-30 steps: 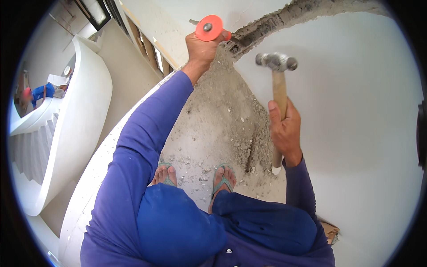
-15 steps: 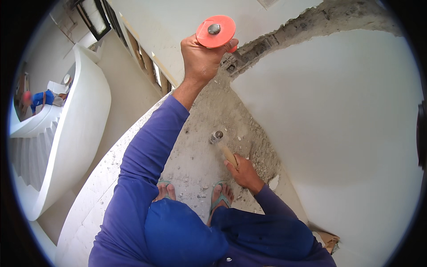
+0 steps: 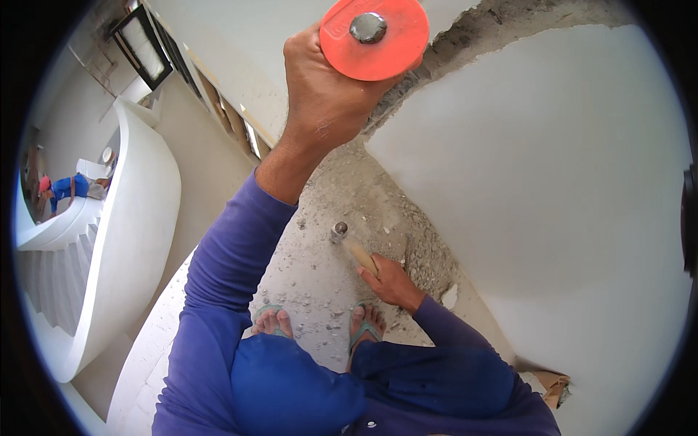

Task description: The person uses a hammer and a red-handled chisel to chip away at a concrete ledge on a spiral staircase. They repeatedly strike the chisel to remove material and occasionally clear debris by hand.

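High at the top of the view, my left hand (image 3: 323, 102) is closed around a chisel (image 3: 368, 28) with a round red hand guard. The chisel's metal striking end pokes through the guard's middle, while its blade is hidden behind hand and guard. Below and to the right, my right hand (image 3: 393, 282) grips the wooden handle of a hammer (image 3: 360, 256). The hammer's metal head points up and left, over the dusty floor and apart from the chisel. Just beyond the left hand runs a rough chipped channel (image 3: 465, 43) in the white wall.
Rubble (image 3: 425, 251) lies along the foot of the white wall (image 3: 538, 167). My sandalled feet stand on the dusty floor (image 3: 313, 298). At left a white curved staircase (image 3: 138, 218) drops away, with another person (image 3: 71, 189) bent over there. Torn brown cardboard (image 3: 554, 385) sits at lower right.
My left hand and the chisel have come closer, looking larger, and the blade seen earlier is now hidden. The hammer and right hand have shifted slightly left.
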`<move>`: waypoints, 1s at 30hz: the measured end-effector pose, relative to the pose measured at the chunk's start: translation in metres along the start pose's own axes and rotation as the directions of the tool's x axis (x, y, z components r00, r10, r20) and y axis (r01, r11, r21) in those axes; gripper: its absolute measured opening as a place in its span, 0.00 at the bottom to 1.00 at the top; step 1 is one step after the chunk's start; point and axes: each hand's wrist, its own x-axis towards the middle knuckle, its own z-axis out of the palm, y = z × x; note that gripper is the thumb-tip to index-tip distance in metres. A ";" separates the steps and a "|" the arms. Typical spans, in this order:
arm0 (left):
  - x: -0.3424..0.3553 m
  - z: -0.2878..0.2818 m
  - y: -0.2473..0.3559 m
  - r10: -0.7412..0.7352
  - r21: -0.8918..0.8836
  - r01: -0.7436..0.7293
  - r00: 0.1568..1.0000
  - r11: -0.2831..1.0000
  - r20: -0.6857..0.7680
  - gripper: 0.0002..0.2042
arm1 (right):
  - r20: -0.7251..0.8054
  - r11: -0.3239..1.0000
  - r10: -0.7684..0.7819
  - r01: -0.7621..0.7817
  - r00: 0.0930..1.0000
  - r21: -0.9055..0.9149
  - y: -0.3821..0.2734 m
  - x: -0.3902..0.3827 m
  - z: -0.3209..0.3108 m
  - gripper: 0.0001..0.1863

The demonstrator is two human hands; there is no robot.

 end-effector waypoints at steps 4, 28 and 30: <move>0.031 0.018 0.019 0.147 -0.086 -0.135 0.978 0.987 0.146 0.11 | -0.004 0.999 -0.044 0.044 0.999 0.024 0.001 -0.003 -0.003 0.23; 0.073 0.085 0.036 0.046 0.291 -0.120 0.968 0.949 0.248 0.11 | -0.823 0.535 -0.520 0.838 0.227 -0.106 -0.200 -0.134 -0.224 0.28; 0.070 0.075 0.039 0.035 0.279 -0.098 0.974 0.955 0.224 0.12 | -0.811 0.481 -0.562 0.862 0.163 -0.160 -0.214 -0.128 -0.232 0.28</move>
